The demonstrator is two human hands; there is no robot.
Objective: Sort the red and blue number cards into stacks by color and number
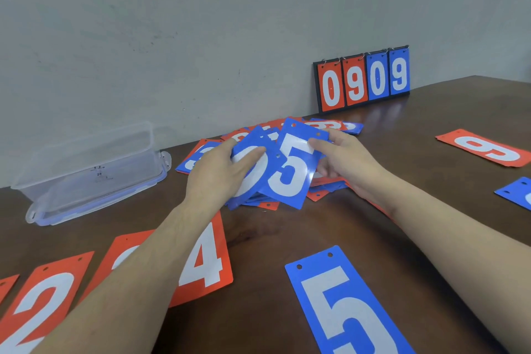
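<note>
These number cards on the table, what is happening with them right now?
A person is sorting them. The right hand pinches a blue 5 card lifted from the mixed pile, while the left hand holds other blue cards. Already laid out on the table are a red 2, a red 4, another blue 5 and a red 9.

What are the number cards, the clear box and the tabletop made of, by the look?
Number cards, e.g. the blue 5 card pinched by the right hand: thin, glossy plastic or laminated sheet, probably; glare streaks, punched holes, slight flex.
Clear box: translucent rigid plastic; wall shows through, moulded clip tabs on its lid underneath.
Tabletop: dark brown, polished wood or veneer; it mirrors the scoreboard. Cannot tell which.
</note>
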